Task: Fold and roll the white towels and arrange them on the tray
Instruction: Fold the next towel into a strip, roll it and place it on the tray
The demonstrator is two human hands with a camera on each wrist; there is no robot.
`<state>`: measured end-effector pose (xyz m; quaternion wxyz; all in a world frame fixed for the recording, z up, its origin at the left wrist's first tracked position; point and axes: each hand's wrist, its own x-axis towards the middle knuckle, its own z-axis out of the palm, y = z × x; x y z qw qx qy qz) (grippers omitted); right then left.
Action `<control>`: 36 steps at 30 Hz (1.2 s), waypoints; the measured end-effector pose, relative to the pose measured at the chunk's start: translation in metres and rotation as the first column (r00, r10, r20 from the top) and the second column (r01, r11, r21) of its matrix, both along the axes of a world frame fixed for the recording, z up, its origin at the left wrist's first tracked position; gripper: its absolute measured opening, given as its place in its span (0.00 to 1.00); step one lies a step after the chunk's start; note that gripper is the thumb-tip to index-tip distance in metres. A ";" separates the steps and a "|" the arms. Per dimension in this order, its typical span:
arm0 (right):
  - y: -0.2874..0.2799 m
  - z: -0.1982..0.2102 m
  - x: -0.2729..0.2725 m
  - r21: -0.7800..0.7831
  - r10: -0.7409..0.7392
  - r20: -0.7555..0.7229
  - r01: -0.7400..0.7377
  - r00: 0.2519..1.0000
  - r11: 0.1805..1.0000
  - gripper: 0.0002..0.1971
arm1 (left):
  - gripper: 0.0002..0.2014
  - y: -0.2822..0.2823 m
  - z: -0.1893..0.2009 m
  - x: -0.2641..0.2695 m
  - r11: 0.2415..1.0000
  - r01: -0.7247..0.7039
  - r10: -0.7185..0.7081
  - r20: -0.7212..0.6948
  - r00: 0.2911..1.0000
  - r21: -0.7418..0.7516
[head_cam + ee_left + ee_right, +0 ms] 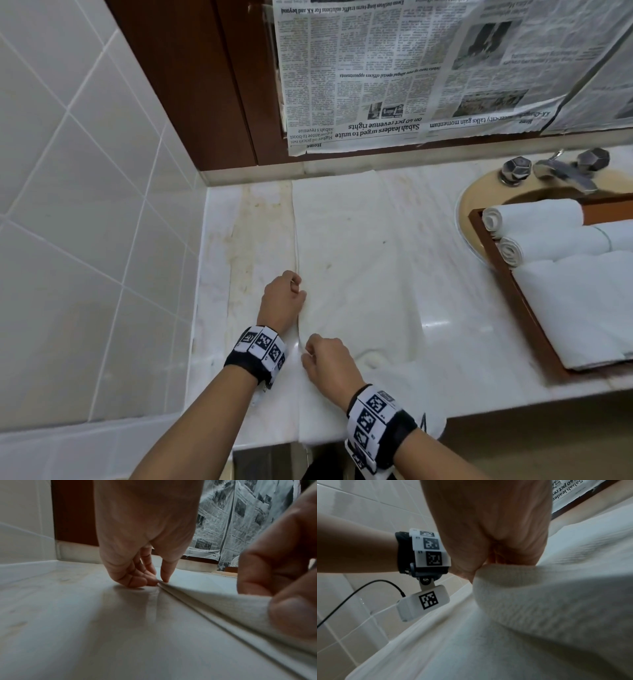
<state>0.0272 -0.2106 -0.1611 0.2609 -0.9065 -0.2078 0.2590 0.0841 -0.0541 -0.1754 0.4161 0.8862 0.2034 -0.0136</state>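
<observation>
A white towel [349,260] lies spread lengthwise on the marble counter [239,240], its near end hanging over the front edge. My left hand [286,301] pinches the towel's left edge [180,595] between thumb and fingertips. My right hand [325,363] grips the same edge nearer to me, bunching the cloth [513,577] in curled fingers. At the right a brown wooden tray [513,291] over the sink holds two rolled white towels [534,216] and a folded stack [582,308].
A tiled wall [85,205] bounds the counter on the left. Newspaper [411,68] covers the mirror at the back. A tan sink [469,205] with chrome taps [555,168] sits at the back right. Bare stained marble runs left of the towel.
</observation>
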 end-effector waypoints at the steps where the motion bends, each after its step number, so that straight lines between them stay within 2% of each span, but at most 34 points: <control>1: -0.002 0.000 0.000 -0.005 0.007 0.010 -0.007 1.000 1.000 0.09 | 0.07 0.000 -0.002 -0.002 1.000 -0.003 0.003 0.015 1.000 -0.002; 4: -0.006 0.002 -0.001 0.004 0.060 -0.004 -0.060 0.998 0.998 0.09 | 0.04 0.001 -0.002 -0.007 1.000 -0.015 0.016 0.056 0.998 -0.018; 6: -0.009 0.005 -0.001 0.048 0.094 -0.061 -0.091 0.994 0.995 0.11 | 0.04 0.002 -0.004 -0.007 1.000 -0.010 0.012 0.069 0.998 -0.026; 8: -0.019 0.008 0.005 0.091 0.102 -0.055 -0.097 0.993 0.991 0.12 | 0.04 0.002 -0.005 -0.007 1.000 0.003 -0.002 0.057 0.998 -0.014; 10: -0.032 0.011 0.018 0.117 0.084 0.015 -0.085 0.996 0.989 0.12 | 0.07 0.003 -0.007 -0.009 0.994 0.032 -0.037 0.047 0.998 0.102; 12: -0.048 0.008 0.039 0.114 0.067 0.148 -0.084 0.987 0.990 0.13 | 0.13 0.004 -0.011 -0.012 0.965 0.057 -0.062 0.009 0.998 0.257; 14: -0.058 0.002 0.063 0.074 0.085 0.331 -0.116 0.940 0.991 0.18 | 0.19 0.001 -0.010 -0.011 0.943 0.065 -0.055 -0.040 0.998 0.325; 16: -0.058 -0.003 0.087 -0.022 0.182 0.412 -0.190 0.893 0.982 0.23 | 0.25 -0.005 -0.009 -0.006 0.918 0.133 -0.096 -0.117 0.988 0.374; 19: -0.049 -0.007 0.111 -0.169 0.324 0.352 -0.281 0.878 0.945 0.27 | 0.29 -0.021 -0.010 0.005 0.856 0.288 -0.200 -0.240 0.950 0.429; 23: -0.056 -0.018 0.127 -0.296 0.352 0.234 -0.278 0.907 0.914 0.35 | 0.31 -0.030 -0.015 0.005 0.829 0.284 -0.174 -0.260 0.950 0.482; 25: -0.075 -0.024 0.138 -0.328 0.293 0.212 -0.214 0.932 0.920 0.37 | 0.32 -0.026 -0.017 0.001 0.839 0.253 -0.147 -0.246 0.958 0.482; 28: -0.112 -0.022 0.157 -0.381 0.119 0.186 -0.040 0.975 0.924 0.34 | 0.35 -0.022 -0.019 -0.005 0.853 0.241 -0.133 -0.253 0.958 0.463; 31: -0.123 -0.011 0.169 -0.386 0.018 0.208 0.065 0.978 0.920 0.35 | 0.34 -0.024 -0.015 -0.002 0.881 0.193 -0.090 -0.248 0.965 0.431; 32: -0.115 -0.007 0.169 -0.335 0.032 0.255 0.057 0.967 0.941 0.38 | 0.33 -0.025 -0.013 0.003 0.895 0.164 -0.071 -0.232 0.970 0.414; 34: -0.090 -0.005 0.168 -0.236 0.134 0.304 -0.062 0.943 0.970 0.39 | 0.29 -0.032 -0.008 0.022 0.915 0.134 -0.060 -0.201 0.978 0.379; 36: -0.062 -0.013 0.166 -0.225 0.266 0.278 -0.206 0.923 0.952 0.38 | 0.27 -0.041 -0.005 0.044 0.912 0.164 -0.098 -0.188 0.977 0.377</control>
